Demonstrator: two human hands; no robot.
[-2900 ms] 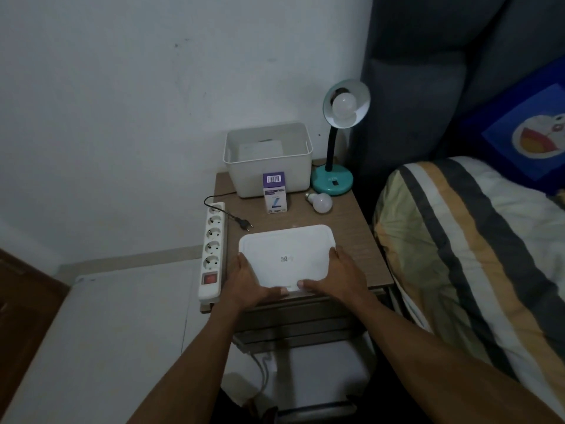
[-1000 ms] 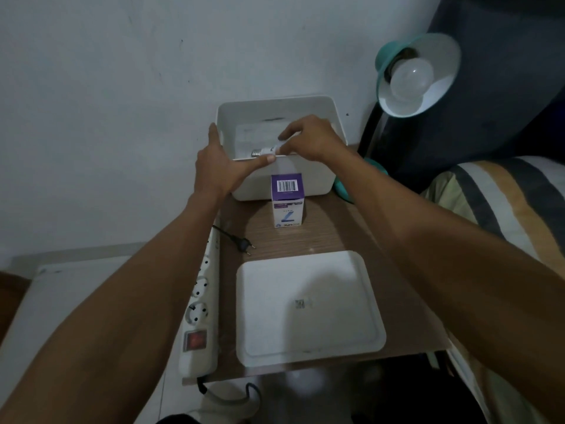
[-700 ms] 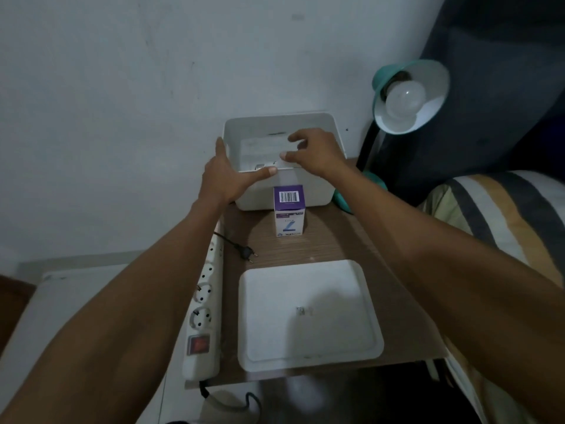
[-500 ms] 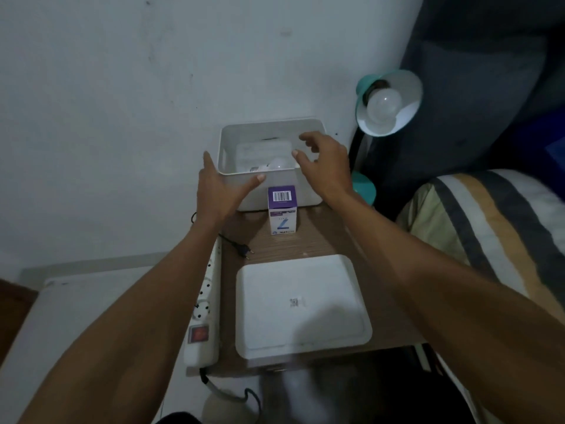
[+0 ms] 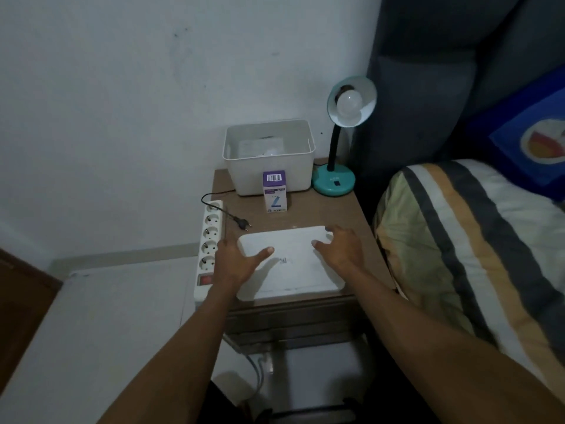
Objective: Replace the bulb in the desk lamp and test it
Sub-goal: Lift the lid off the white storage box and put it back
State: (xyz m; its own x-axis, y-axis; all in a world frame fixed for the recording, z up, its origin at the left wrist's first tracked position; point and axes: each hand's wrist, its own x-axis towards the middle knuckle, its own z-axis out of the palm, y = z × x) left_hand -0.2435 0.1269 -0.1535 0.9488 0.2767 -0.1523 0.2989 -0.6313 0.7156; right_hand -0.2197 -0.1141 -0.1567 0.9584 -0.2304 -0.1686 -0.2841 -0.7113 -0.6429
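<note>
**Lid pickup: both hands on it, not yet lifted**

With both hands landing on the white lid (image 5: 290, 264), step in hand looks like: pick it up and close the white bin (image 5: 269, 157) at the back of the surface (image 5: 330, 215). That's a judgement from the layout, not seen.

Head view, only one available:

- Left hand (image 5: 237, 261): spread open, thumb lying on top of the lid near its far-left corner, fingers down at the lid's left edge. Touching, not closed around it. Can't tell if the fingers are under the rim.
- Right hand (image 5: 339, 249): open and flat, fingers splayed over the lid's far-right corner. Resting on it, no grip visible.
- Lid lies flat at the front of the surface, apparently not lifted.
- Desk lamp (image 5: 339, 142): teal, back right, just beside the bin. Bulb (image 5: 350, 102) sits in the shade, unlit.
- Something pale in the bin, too dim to identify.
- Purple bulb box (image 5: 275, 191) stands upright just in front of the bin.
- Plug (image 5: 243, 223) lies loose on the surface next to the power strip (image 5: 209, 243), not in a socket. Testing can't have happened with it like that.

How to do it well: hook fingers under both side edges, lift level, carry it over the bulb box without clipping it. Watch the lamp shade on the right. Seat one edge first, then press down.
</note>
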